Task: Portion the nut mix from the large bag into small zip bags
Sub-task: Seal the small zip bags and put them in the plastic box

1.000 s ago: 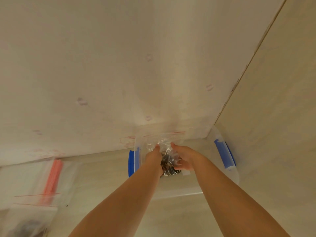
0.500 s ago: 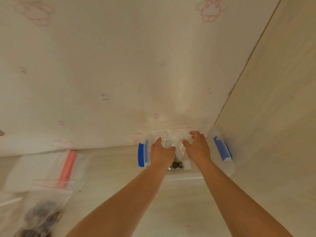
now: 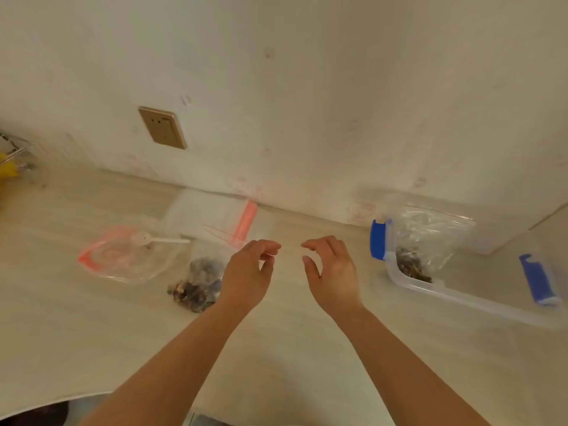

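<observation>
A small zip bag of nut mix [image 3: 421, 250] stands in the clear plastic container [image 3: 461, 298] with blue clips at the right. My left hand [image 3: 249, 272] and my right hand [image 3: 332, 272] hover over the counter in the middle, fingers loosely curled, holding nothing. Just left of my left hand lies a clear bag with dark nut mix [image 3: 196, 287]. A stack of small zip bags [image 3: 212, 215] with a red strip lies by the wall. Farther left lies an open red-edged bag [image 3: 129, 256] with a white plastic spoon [image 3: 156, 239] on it.
The wall runs along the back with a gold socket plate [image 3: 163, 127]. A yellow object [image 3: 7, 170] sits at the far left edge. A wooden side panel [image 3: 550, 216] stands behind the container at the right.
Both hands let go of the small nut bag in the container and drew back to the left, to the middle of the counter. The view swung left and down.
</observation>
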